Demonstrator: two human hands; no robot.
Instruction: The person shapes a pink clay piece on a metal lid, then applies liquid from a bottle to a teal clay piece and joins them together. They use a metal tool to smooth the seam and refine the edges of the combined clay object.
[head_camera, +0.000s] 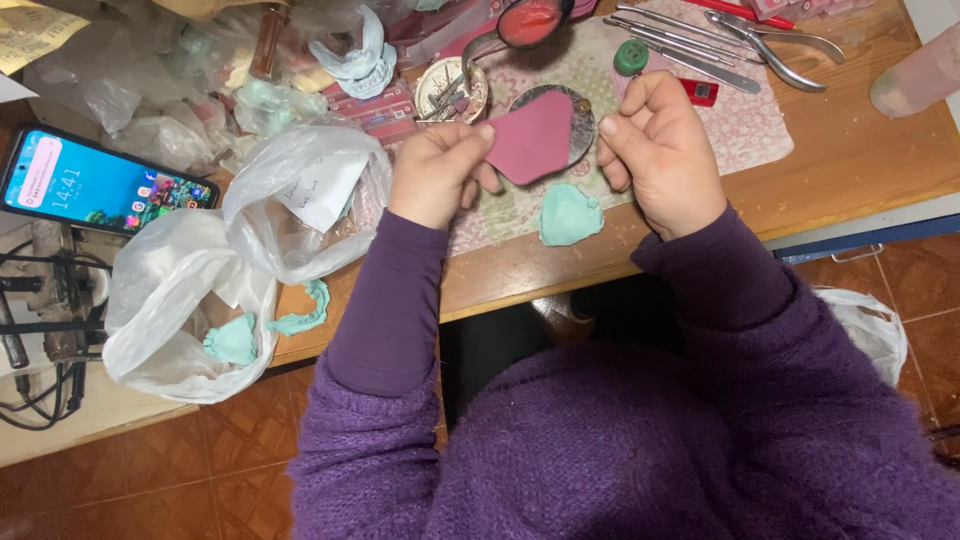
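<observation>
My left hand (438, 170) pinches one edge of a flat pink wax sheet (532, 140) between thumb and fingers, holding it above the wooden desk (850, 150). My right hand (655, 145) is curled beside the sheet's right edge, thumb and forefinger close to it; whether they grip it is unclear. Behind the sheet lies a round metal dish (575, 110). A pale green lump (568, 215) rests on the patterned mat (745, 125) just below my hands.
Pliers and metal hand tools (760, 45) lie at the back right. A spoon-like ladle of red wax (525, 22) sits at the back. White plastic bags (260, 220) with green scraps hang over the left edge, and a lit phone (95, 185) lies at far left.
</observation>
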